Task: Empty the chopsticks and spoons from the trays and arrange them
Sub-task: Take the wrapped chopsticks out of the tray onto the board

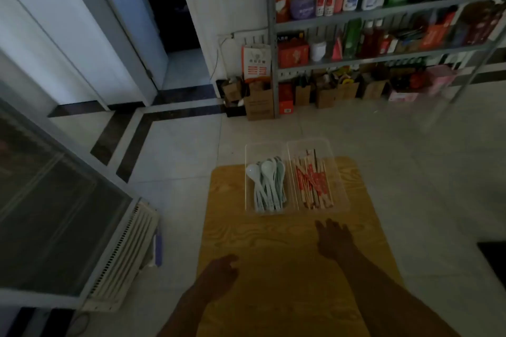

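Observation:
Two clear plastic trays stand side by side at the far end of a yellow wooden table (273, 254). The left tray (249, 150) holds several pale green and white spoons (269, 186). The right tray (335, 153) holds several chopsticks (313, 183) in red and white paper sleeves. My right hand (335, 241) reaches forward over the table, fingers extended, a little short of the right tray and holding nothing. My left hand (219, 275) hovers lower over the table's left part, fingers loosely curled, empty.
A metal shelf rack (383, 11) with bottles and boxes stands at the back right, cardboard boxes (258, 104) at its foot. A glass-fronted cabinet (54, 213) and a white vent unit (126, 254) sit to the left. Tiled floor surrounds the table.

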Available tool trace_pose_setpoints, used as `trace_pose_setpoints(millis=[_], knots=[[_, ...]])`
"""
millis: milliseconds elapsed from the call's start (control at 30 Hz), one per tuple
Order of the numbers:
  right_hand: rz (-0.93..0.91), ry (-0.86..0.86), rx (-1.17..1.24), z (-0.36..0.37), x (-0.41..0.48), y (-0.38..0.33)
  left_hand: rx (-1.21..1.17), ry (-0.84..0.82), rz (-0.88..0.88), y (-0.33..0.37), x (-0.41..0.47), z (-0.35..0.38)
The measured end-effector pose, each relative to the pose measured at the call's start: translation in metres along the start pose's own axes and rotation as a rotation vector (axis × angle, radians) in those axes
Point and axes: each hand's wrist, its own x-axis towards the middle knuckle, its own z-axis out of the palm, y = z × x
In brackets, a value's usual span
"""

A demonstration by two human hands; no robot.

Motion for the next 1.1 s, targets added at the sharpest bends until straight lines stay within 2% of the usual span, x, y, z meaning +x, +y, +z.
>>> trace_pose_setpoints(millis=[133, 167, 400, 533, 733, 900, 1033, 1100], knots=[[0.013, 0.259, 0.014, -0.005, 0.006, -0.007, -0.005, -0.021, 0.044, 0.003, -0.005, 0.003], [-0.001, 0.271, 0.014, -0.007, 0.011, -0.007, -0.022, -0.019, 0.048, 0.003, -0.006, 0.005], [-0.003, 0.183, 0.016, -0.007, 0.039, 0.002, -0.039, -0.046, 0.007, -0.007, -0.023, 0.01], [0.021, 0.237, 0.027, 0.005, 0.036, -0.002, -0.036, -0.043, -0.011, -0.023, -0.031, 0.009], [0.05, 0.21, 0.055, 0.037, -0.012, -0.01, 0.004, -0.017, 0.012, -0.033, -0.023, 0.016], [0.058, 0.225, 0.031, 0.074, -0.065, -0.022, 0.046, -0.063, 0.097, -0.009, -0.016, 0.033], [0.102, 0.164, 0.096, 0.1, -0.101, -0.041, 0.068, -0.129, 0.172, 0.008, -0.013, 0.051], [0.081, 0.244, 0.106, 0.116, -0.117, -0.053, 0.064, -0.14, 0.179, 0.016, -0.013, 0.06]])
